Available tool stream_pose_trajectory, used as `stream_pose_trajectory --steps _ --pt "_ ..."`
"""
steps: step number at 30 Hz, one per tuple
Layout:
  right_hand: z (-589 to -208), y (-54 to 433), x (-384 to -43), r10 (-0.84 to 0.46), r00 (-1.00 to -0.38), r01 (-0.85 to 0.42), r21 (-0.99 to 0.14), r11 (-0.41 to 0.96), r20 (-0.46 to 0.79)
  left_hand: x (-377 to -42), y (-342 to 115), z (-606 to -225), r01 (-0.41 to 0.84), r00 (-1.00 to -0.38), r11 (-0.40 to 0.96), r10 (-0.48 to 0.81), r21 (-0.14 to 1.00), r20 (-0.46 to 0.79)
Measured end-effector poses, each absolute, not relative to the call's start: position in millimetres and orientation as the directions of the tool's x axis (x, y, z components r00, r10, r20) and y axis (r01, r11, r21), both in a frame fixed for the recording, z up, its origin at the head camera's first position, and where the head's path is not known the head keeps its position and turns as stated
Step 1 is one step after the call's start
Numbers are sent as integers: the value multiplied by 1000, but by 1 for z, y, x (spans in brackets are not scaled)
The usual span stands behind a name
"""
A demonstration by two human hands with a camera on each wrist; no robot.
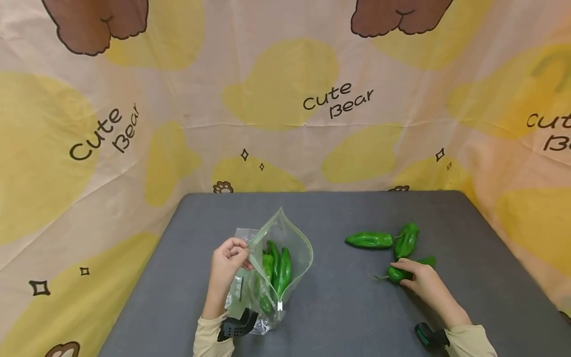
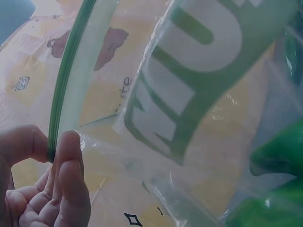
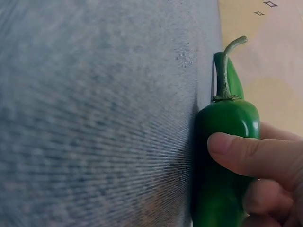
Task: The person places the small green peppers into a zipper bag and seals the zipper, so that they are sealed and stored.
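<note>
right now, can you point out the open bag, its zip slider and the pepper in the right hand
Bag [image 1: 301, 248]: head view, on its clear wall
Zip slider [image 1: 279, 306]: head view, on its white body
Pepper [image 3: 229, 117]: right wrist view, on the shiny skin at its stalk end

Grey is recorded for the desk [image 1: 330, 312]; on it, green peppers [image 1: 369, 241] and a green-edged bag [image 1: 301, 250] are noted; behind it, pink cloth [image 1: 281, 22] is blotched yellow.
</note>
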State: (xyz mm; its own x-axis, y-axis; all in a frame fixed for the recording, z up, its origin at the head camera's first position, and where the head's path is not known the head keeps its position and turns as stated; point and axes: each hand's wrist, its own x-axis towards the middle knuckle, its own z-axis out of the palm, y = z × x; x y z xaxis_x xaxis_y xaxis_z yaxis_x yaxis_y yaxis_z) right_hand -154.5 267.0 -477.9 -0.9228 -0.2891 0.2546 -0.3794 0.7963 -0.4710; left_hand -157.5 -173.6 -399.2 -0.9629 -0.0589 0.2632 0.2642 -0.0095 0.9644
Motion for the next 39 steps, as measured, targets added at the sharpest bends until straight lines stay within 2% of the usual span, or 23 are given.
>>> stream_pose_trajectory --steps 4,8,10,13,23,30,32,35,38,39 --pt "-476 266 -156 -302 -919 -387 -434 814 252 -162 -178 -409 349 -937 -37 -33 936 348" --pt "-474 267 -155 -288 -918 -386 -447 807 272 -161 -177 -408 316 -948 -33 -39 948 315" --pt "-473 266 -155 -276 -913 -396 -481 782 301 -156 -176 -401 243 -968 6 -69 970 243" --pt "-471 262 -155 -275 -902 -420 -534 734 333 -154 -180 -399 199 -976 15 -91 980 199" --pt "-461 250 -144 -175 -934 -352 -708 612 312 -159 -179 -402 175 -981 21 -75 984 176" --pt "-462 237 -145 -150 -925 -369 -722 585 350 -149 -185 -404 215 -969 75 -105 974 222" --pt "-461 235 -147 -144 -917 -383 -726 571 371 -157 -188 -418 280 -956 55 -77 958 284" --pt "-460 234 -150 -135 -903 -408 -713 570 408 -162 -186 -417 317 -947 46 -41 947 319" --pt "-460 233 -151 -128 -896 -419 -712 564 425 -164 -183 -416 297 -954 32 -39 954 299" --pt "-460 233 -150 -121 -902 -408 -725 555 415 -157 -179 -402 252 -965 59 -65 966 256"
